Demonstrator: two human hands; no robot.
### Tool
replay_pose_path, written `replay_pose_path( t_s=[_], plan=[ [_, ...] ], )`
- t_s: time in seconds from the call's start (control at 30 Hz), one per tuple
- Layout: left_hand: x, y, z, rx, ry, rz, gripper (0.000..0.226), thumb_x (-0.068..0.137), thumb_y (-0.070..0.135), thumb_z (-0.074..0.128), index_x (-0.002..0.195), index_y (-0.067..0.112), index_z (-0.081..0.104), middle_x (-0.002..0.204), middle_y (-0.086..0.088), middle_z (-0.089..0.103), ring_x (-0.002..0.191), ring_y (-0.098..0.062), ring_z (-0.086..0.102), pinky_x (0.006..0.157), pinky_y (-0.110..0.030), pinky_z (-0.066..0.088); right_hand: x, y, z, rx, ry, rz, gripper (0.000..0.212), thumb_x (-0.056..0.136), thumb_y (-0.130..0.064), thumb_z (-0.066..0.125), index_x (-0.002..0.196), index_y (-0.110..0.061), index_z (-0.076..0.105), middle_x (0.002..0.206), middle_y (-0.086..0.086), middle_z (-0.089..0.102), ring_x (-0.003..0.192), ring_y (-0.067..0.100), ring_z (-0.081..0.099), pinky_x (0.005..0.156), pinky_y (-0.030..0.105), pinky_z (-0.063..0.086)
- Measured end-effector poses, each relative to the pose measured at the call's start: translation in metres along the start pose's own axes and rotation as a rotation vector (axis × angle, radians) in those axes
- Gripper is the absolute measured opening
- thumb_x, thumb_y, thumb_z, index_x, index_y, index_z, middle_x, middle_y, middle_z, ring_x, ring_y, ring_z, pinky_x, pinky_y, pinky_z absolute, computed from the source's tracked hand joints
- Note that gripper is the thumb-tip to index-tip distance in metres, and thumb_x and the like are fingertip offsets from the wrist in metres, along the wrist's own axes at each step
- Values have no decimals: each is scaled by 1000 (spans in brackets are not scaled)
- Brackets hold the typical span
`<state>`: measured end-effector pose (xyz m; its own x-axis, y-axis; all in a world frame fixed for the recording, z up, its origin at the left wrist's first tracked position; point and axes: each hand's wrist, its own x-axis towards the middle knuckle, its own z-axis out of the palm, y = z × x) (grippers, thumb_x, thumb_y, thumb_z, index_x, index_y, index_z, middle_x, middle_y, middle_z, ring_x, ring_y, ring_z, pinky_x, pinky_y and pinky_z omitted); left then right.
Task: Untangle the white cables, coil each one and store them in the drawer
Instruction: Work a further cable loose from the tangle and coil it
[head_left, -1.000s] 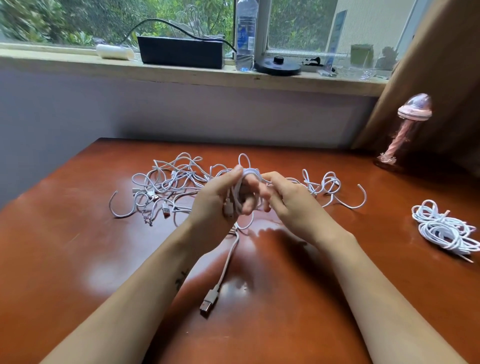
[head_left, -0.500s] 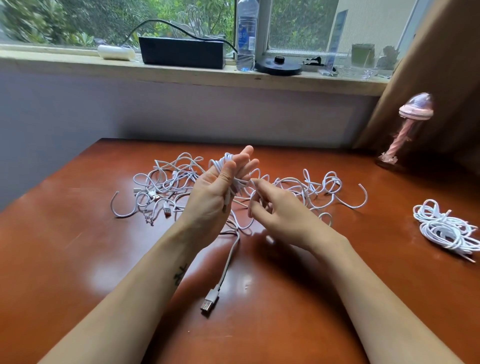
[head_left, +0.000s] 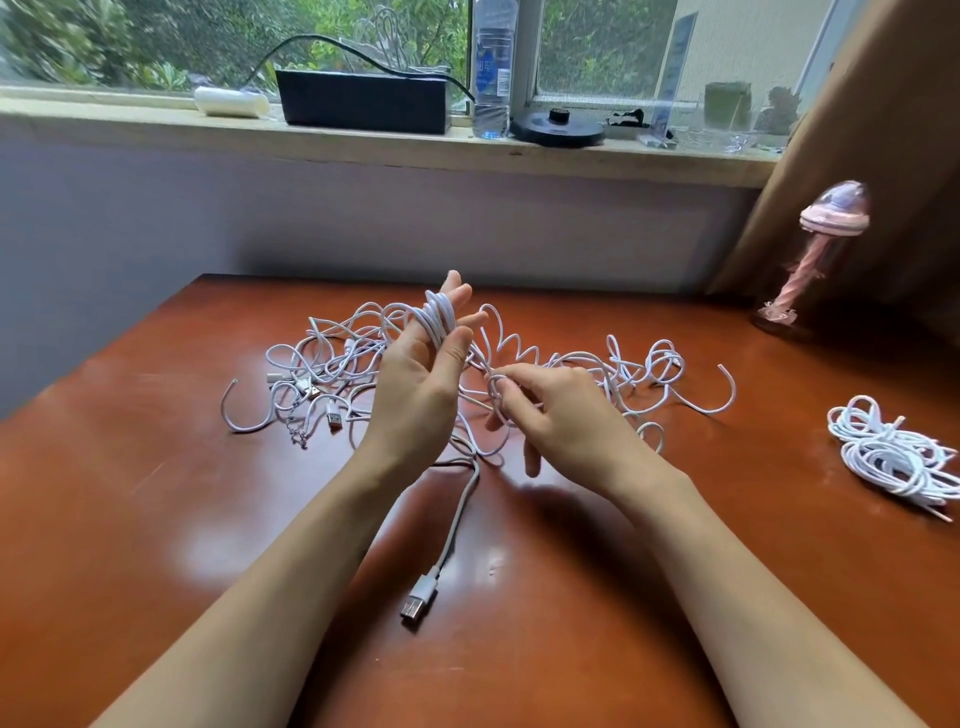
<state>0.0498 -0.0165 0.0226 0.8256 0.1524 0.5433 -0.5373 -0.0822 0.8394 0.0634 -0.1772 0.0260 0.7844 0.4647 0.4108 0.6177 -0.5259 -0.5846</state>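
A tangle of white cables (head_left: 327, 364) lies spread across the middle of the brown table (head_left: 156, 493). My left hand (head_left: 415, 379) is raised palm-in with fingers pointing up. Loops of one white cable (head_left: 437, 317) are wound round those fingers, and the thumb pins them. That cable's tail runs down to a USB plug (head_left: 418, 603) lying near me. Just right of the left hand, my right hand (head_left: 566, 415) pinches a strand of the same cable. A separate coiled white bundle (head_left: 893, 452) rests at the right edge. No drawer is in view.
A pink jellyfish-shaped lamp (head_left: 815, 260) stands at the far right corner by a brown curtain (head_left: 883, 130). The windowsill behind holds a black box (head_left: 363, 101), a water bottle (head_left: 491, 67) and a black round base (head_left: 558, 130).
My left hand has opened upward with the loops round its fingers. My right hand has dropped off the coil and now pinches a strand lower down to the right.
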Motion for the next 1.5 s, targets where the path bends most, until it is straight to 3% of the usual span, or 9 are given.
replay_pose_path(
  t_s=[0.17, 0.4, 0.63, 0.77, 1.0, 1.2, 1.3, 1.43, 1.5],
  plan=[
    [-1, -10, -4, 254, -64, 84, 41, 104, 7, 48, 145, 9, 50, 149, 17, 50, 123, -9, 61, 109, -34, 47, 3, 7, -2, -85, 158, 9, 29, 105, -37, 47, 91, -20, 66, 66, -13, 71, 58, 1, 57, 67, 39, 52],
    [-3, -15, -7, 456, -131, 147, 40, 102, 21, 45, 138, 7, 57, 138, 0, 63, 129, -12, 57, 110, -35, 44, 4, 6, -6, 91, 275, -14, 40, 103, -43, 48, 85, -13, 69, 66, 7, 61, 65, 28, 54, 63, 46, 47],
    [1, -17, -14, 559, -56, 194, 31, 105, 16, 43, 129, 8, 61, 115, -3, 68, 101, -16, 63, 92, -31, 49, -1, 4, -26, 79, 246, -59, 25, 90, -23, 76, 115, -22, 71, 59, -21, 48, 55, 5, 44, 58, 11, 34],
    [2, -19, -14, 554, -111, 149, 28, 103, 20, 42, 112, 8, 66, 102, -2, 69, 94, -15, 63, 87, -35, 48, 2, 9, -29, -24, 264, -121, 12, 91, -36, 74, 96, -25, 72, 75, -14, 67, 64, 10, 58, 63, 31, 48],
    [-4, -11, -15, 463, -341, 33, 23, 105, 13, 43, 96, 1, 60, 86, 10, 58, 79, 9, 56, 74, -7, 38, 3, 10, -34, 22, 575, -149, 8, 97, -20, 69, 94, -13, 70, 77, -16, 60, 60, 6, 51, 62, 17, 37],
    [-6, -13, -12, 352, -354, -19, 30, 100, 31, 42, 93, 12, 64, 84, 6, 62, 78, -12, 55, 78, -39, 48, 6, 11, -38, 175, 758, -114, 6, 100, -23, 65, 94, -24, 64, 90, 5, 63, 77, 18, 58, 73, 34, 48],
    [-6, -8, -11, 342, -372, -24, 28, 98, 30, 44, 84, 15, 64, 79, 6, 61, 74, -8, 55, 74, -35, 48, 8, 13, -37, 222, 746, -64, 11, 99, -27, 66, 91, -33, 63, 86, 1, 62, 74, 12, 56, 71, 30, 46],
    [-8, 1, -12, 212, -403, -100, 25, 93, 25, 45, 73, 15, 56, 69, 10, 54, 66, -1, 50, 68, -17, 41, 8, 24, -35, 148, 537, 64, 10, 97, -30, 68, 90, -23, 69, 58, -14, 49, 53, 7, 41, 56, 25, 34],
    [-8, 1, -12, 147, -423, -133, 28, 92, 24, 46, 69, 8, 52, 65, 8, 50, 65, -8, 46, 66, -22, 39, 6, 24, -34, 61, 465, 53, 7, 96, -30, 69, 92, -24, 70, 58, -11, 53, 54, 9, 47, 57, 23, 37]
  ],
)
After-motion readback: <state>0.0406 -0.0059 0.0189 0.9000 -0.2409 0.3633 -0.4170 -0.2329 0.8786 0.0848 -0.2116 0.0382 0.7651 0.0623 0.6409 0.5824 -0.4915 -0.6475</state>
